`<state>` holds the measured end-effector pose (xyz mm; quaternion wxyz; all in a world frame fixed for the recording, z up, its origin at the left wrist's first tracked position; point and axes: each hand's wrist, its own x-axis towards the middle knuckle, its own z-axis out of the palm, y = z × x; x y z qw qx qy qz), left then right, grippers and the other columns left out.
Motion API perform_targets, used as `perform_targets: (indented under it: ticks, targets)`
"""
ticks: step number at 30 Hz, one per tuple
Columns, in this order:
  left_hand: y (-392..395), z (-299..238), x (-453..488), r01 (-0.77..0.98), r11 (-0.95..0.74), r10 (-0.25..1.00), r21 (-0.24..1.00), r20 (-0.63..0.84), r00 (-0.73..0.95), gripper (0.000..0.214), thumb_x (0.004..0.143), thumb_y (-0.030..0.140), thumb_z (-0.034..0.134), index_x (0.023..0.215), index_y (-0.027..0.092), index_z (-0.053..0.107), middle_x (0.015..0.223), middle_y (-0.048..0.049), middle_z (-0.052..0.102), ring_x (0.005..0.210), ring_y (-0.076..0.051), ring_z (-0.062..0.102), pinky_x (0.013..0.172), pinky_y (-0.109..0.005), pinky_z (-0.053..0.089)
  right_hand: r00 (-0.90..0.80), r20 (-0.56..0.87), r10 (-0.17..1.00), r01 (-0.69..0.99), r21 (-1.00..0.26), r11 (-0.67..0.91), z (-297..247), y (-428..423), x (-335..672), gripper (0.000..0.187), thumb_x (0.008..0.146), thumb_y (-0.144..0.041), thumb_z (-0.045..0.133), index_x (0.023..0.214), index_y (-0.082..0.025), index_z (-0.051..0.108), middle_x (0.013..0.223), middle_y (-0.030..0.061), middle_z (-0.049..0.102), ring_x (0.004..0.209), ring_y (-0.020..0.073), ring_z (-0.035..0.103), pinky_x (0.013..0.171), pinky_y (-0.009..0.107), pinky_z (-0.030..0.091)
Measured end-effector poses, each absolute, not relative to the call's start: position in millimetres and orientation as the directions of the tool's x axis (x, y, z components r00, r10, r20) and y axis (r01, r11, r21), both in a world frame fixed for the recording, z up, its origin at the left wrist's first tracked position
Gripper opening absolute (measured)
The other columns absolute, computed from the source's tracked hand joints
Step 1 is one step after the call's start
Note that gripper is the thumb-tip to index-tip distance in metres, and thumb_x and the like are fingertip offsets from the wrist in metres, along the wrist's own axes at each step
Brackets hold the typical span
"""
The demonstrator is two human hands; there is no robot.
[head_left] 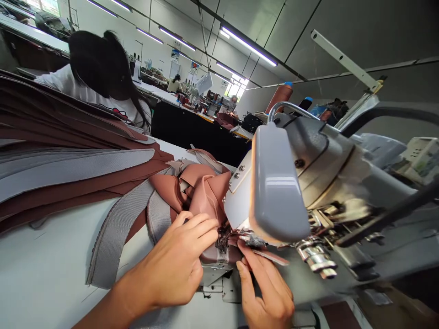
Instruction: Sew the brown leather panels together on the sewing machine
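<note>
An industrial sewing machine stands in front of me, its rounded grey head over the presser foot. Bunched reddish-brown fabric, with grey backing in places, lies behind and left of the foot. My left hand grips this fabric just left of the foot, its fingers curled and its thumb tucked low. On the right, my right hand pinches the fabric's edge between thumb and fingers, close to the foot. A narrow brown strip pokes out above those fingers. The needle tip cannot be made out.
Stacked brown and grey fabric pieces cover the left of the white table. A co-worker in a white top bends down beyond them. Thread cones stand behind the machine. Metal fittings jut out at right.
</note>
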<state>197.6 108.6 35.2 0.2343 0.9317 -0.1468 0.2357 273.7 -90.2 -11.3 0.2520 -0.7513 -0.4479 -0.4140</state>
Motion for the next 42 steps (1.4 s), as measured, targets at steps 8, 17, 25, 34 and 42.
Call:
perform_targets:
  ticks: [8, 17, 25, 34, 42]
  targets:
    - [106, 33, 197, -0.323, -0.83, -0.139, 0.456, 0.392, 0.91, 0.032, 0.061, 0.006, 0.045, 0.09, 0.017, 0.046, 0.104, -0.0057, 0.055, 0.099, -0.024, 0.044, 0.092, -0.041, 0.033, 0.343, 0.768, 0.54, 0.846, -0.003, -0.534, -15, -90, 273, 0.029, 0.088, -0.021, 0.053, 0.116, -0.018, 0.06, 0.1, 0.0076, 0.063, 0.094, 0.0193, 0.056, 0.087, 0.031, 0.04]
    - [109, 24, 202, -0.308, -0.813, -0.095, 0.495, 0.409, 0.907, 0.06, 0.055, 0.004, 0.044, 0.113, 0.018, 0.047, 0.114, -0.0087, 0.052, 0.113, -0.027, 0.042, 0.101, -0.045, 0.03, 0.744, 0.505, 0.438, 0.668, -0.588, -0.456, -13, -92, 293, 0.024, 0.088, -0.035, 0.049, 0.093, -0.023, 0.069, 0.102, 0.0059, 0.064, 0.099, 0.0199, 0.056, 0.094, 0.034, 0.037]
    - [129, 6, 208, -0.368, -0.774, -0.101, 0.515, 0.474, 0.875, 0.068, 0.056, 0.003, 0.049, 0.121, 0.025, 0.049, 0.134, -0.001, 0.046, 0.125, -0.021, 0.038, 0.108, -0.034, 0.028, 0.846, 0.159, 0.509, 0.304, -0.928, -0.215, -37, -92, 322, 0.06, 0.077, -0.065, 0.049, 0.104, -0.014, 0.065, 0.106, 0.0141, 0.065, 0.101, 0.0289, 0.06, 0.091, 0.046, 0.046]
    - [106, 15, 176, 0.103, -0.841, 0.281, 0.531, 0.267, 0.922, 0.029, 0.08, 0.04, 0.055, 0.058, 0.021, 0.055, 0.047, 0.0026, 0.054, 0.045, -0.016, 0.052, 0.047, -0.025, 0.036, 0.836, 0.146, 0.529, 0.246, -0.961, -0.123, -38, -89, 295, 0.069, 0.07, -0.047, 0.067, 0.126, -0.011, 0.048, 0.132, 0.0165, 0.048, 0.119, 0.0263, 0.049, 0.102, 0.039, 0.039]
    - [104, 20, 213, -0.01, -0.627, 0.156, 0.779, 0.138, 0.978, 0.059, 0.052, 0.031, 0.079, 0.108, 0.024, 0.059, 0.096, 0.0002, 0.068, 0.088, -0.024, 0.062, 0.075, -0.028, 0.048, 0.802, 0.255, 0.54, 0.405, -0.897, -0.178, -28, -77, 299, 0.054, 0.064, -0.029, 0.073, 0.116, -0.02, 0.058, 0.114, 0.0055, 0.062, 0.106, 0.0222, 0.058, 0.097, 0.036, 0.044]
